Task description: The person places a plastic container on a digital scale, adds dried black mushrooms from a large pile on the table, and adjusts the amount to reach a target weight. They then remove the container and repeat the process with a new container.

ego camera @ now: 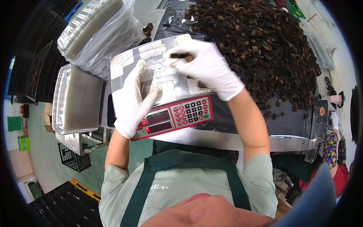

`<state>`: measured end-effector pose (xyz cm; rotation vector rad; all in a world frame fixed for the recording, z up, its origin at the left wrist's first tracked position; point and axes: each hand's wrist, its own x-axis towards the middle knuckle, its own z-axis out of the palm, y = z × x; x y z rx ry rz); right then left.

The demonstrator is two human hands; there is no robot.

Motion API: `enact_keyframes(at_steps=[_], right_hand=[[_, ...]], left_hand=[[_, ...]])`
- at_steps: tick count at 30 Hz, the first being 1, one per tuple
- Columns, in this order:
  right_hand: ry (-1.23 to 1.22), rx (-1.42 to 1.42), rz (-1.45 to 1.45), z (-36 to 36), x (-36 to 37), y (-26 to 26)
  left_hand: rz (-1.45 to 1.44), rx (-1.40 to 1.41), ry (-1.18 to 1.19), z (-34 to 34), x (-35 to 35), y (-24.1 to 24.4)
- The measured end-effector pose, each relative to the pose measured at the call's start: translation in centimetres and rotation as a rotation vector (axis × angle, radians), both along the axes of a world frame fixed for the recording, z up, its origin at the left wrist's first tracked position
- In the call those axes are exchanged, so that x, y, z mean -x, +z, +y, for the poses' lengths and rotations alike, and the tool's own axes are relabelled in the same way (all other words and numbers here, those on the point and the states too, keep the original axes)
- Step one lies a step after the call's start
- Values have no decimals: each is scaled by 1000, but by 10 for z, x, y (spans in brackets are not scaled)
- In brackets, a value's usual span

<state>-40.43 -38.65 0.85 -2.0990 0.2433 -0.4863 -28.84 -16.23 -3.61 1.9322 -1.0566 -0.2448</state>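
A red electronic weighing scale (181,115) with a keypad and lit display stands before me. Its metal pan (124,63) carries patches of tape and some writing. My left hand (134,103), in a white glove, is over the pan's left side, thumb and fingers apart; whether it touches clear plastic there is hard to tell. Above the pan's right part, my white-gloved right hand (208,65) is curled around dark mushroom pieces (185,56), apparently wood ear; motion blurs it. A loose piece (202,84) shows by the pan's right edge.
A large heap of dark mushrooms (263,48) covers the table at right. Stacked clear plastic trays (78,99) stand left of the scale, with more trays in a plastic bag (110,37) behind. A black crate (74,159) sits on the floor. A co-worker's gloved hand (334,119) shows far right.
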Motion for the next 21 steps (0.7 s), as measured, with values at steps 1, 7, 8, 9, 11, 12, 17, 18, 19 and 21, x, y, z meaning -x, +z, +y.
enact_keyframes(at_steps=[1,7,8,9,11,12,17,18,19,21], right_hand=[[19,224,10,12,-13,-6],[-19,531,-13,42,-22,-16],[28,401,28,36,-12,2],[1,302,-109,31,-2,16],[-110,388,-241,7,12,11],[-182,175,-182,-2,22,5],[-374,-180,-59,-27,53,-31],[-347,-33,-87,-25,54,-32],[-321,114,-114,-20,54,-31],[-244,348,-183,-8,52,-34]], left_hand=[[-71,-27,7,-1,1,-1],[-270,-50,39,-3,0,-2],[-191,-96,73,-1,1,5],[-203,-72,66,0,0,4],[-226,-18,58,3,-5,-1],[-114,-16,43,4,-5,0],[-145,-38,-20,7,-15,8],[-176,-75,-24,4,-15,18],[-207,-112,-30,1,-15,25],[-342,-156,-84,-8,-12,33]])
